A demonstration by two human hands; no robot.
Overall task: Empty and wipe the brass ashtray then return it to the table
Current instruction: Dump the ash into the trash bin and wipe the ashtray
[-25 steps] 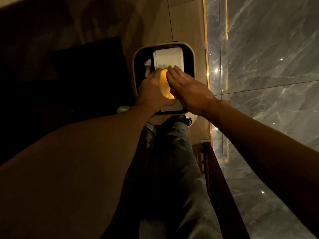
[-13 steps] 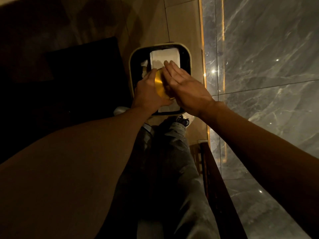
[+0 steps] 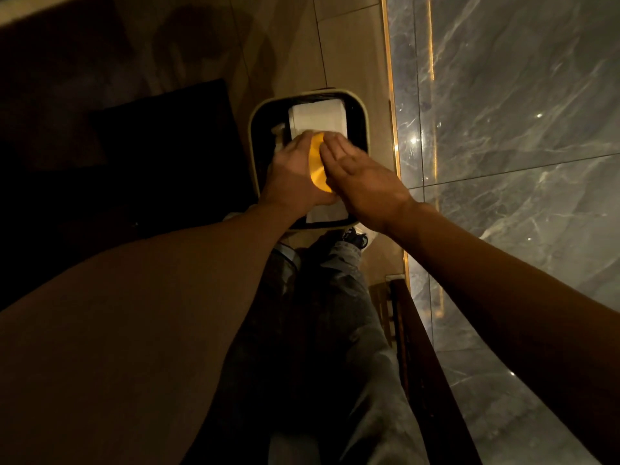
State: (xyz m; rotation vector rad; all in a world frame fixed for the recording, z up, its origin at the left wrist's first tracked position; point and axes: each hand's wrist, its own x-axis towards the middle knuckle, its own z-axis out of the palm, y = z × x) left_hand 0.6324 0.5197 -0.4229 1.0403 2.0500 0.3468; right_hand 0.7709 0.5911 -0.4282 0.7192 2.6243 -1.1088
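Observation:
The brass ashtray (image 3: 316, 162) shows as a bright yellow sliver between my two hands, held tilted on edge over the open waste bin (image 3: 364, 129). My left hand (image 3: 293, 172) grips it from the left side. My right hand (image 3: 359, 179) lies flat with fingers together against the ashtray's right face. Most of the ashtray is hidden by both hands. White paper (image 3: 317, 117) lies inside the bin under the ashtray.
The bin, with its pale rim and dark inside, stands on a tan tiled floor. A grey marble wall (image 3: 503, 129) with a gold strip runs along the right. A dark mat (image 3: 161, 142) lies to the left. A dark wooden furniture edge (image 3: 422, 364) sits near my right leg.
My right hand has slid slightly across the ashtray's face, covering more of it. The ashtray stays over the bin in my left hand. The view has shifted a little.

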